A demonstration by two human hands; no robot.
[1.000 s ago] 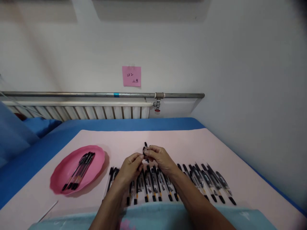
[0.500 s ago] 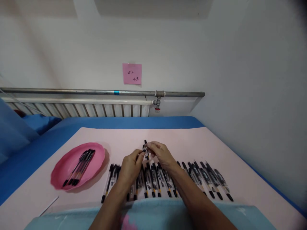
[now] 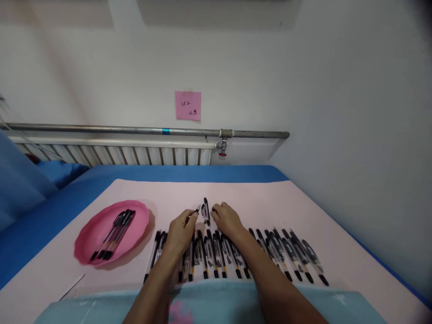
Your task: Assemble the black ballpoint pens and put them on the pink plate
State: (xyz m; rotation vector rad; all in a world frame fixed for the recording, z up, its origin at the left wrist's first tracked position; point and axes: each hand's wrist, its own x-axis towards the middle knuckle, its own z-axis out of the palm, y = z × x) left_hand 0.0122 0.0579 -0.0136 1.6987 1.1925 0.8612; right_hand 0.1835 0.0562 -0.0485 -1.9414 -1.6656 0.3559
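You have dim, greyish light, with soft shadows on the wall (image 3: 337,99) and right of the pink dish (image 3: 89,229); the metal pipe (image 3: 131,130) glints faintly, wide-angle stretch pulls the sides, darkness clouds the far right corner, and the pens (image 3: 312,253) look slightly blurred

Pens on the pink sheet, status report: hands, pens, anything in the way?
Left hand pinching metal-tipped pen piece. Right hand beside black pen, grip unclear. Forearms hide part of pen row.
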